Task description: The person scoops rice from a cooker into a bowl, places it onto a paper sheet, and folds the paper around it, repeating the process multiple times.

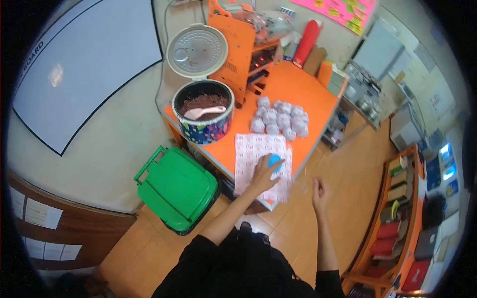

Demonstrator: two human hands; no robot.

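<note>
My left hand reaches over the printed paper sheets on the orange table. Its fingers curve around a small round blue thing, whose exact kind I cannot make out. Just past the sheets sits a cluster of several paper-wrapped balls. Off the table's right edge, my right hand hangs in the air with its fingers curled closed; whatever they hold, if anything, is hidden. An open rice cooker at the table's left holds a dark brown grainy food, with a pale pink rice paddle lying on it.
A green lidded bin stands on the floor left of the orange table. An orange rack rises behind the cooker, near a red cylinder. Shelves with books line the right side.
</note>
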